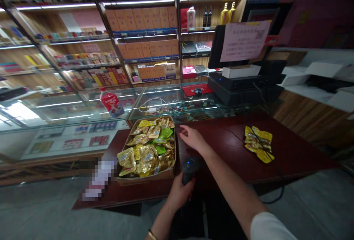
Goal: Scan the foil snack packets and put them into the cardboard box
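My left hand (180, 192) is wrapped around the handle of a black barcode scanner (191, 167), which shows a small blue light. Just right of a cardboard box (146, 179), my right hand (193, 138) hovers with its fingers partly spread and nothing visible in them. Gold foil snack packets (148, 157) fill the box, with a few green packets (166, 134) among them. Farther right on the dark red table lie several yellow snack packets (258, 142), crossed by a black cable.
Behind the table (221, 136) stands a glass display counter (118, 103) with a red-labelled bottle (110, 101) on it. A monitor (217, 48) bearing a paper notice, a black cash drawer (243, 89) and a mouse (197, 91) are at the back right. Stocked shelves line the wall.
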Motion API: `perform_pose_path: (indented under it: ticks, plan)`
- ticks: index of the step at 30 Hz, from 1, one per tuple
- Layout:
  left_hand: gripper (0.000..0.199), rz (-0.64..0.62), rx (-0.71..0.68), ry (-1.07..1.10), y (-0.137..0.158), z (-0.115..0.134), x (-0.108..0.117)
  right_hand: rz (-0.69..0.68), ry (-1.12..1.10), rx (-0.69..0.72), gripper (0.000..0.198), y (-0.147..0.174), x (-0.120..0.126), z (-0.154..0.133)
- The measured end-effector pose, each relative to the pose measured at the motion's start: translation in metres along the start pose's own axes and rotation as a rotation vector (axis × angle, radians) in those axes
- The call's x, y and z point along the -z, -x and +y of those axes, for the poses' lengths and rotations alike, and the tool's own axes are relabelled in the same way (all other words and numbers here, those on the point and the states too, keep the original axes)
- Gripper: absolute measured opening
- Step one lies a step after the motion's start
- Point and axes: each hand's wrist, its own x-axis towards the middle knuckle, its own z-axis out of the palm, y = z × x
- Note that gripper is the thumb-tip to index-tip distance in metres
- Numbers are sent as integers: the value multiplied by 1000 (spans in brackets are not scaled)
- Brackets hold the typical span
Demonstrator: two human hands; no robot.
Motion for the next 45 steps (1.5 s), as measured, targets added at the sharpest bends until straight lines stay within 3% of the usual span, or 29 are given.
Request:
perform_pose_path:
  ticks: [2,4,6,8,10,14,19,21,26,28,35,45]
  plan:
    - [42,-14,6,-1,0,1,0,142,266,-149,55,24,18,47]
    - [45,-32,18,2,0,3,1,292,537,-423,70,49,43,98]
    - [46,-47,29,7,1,6,1,387,712,-599,76,69,70,144]
    - [47,-52,30,14,2,11,1,428,795,-696,76,84,92,176]
    - [46,-50,18,20,3,14,1,436,848,-710,74,94,103,191]
    - [48,-34,4,25,3,16,1,403,882,-492,63,102,79,179]
    - [48,-9,13,7,2,14,-1,331,647,-124,54,110,25,143]
    - [48,-3,15,2,1,12,-1,373,593,-109,55,114,15,134]
    - [47,-22,3,17,1,10,0,561,636,-269,54,121,9,123]
    - [47,-32,2,24,1,10,1,525,561,-246,53,122,11,124]
    - [49,-40,30,106,2,14,4,426,-7,35,42,124,20,136]
    - [44,-56,-2,153,4,15,7,382,-20,131,38,125,20,133]
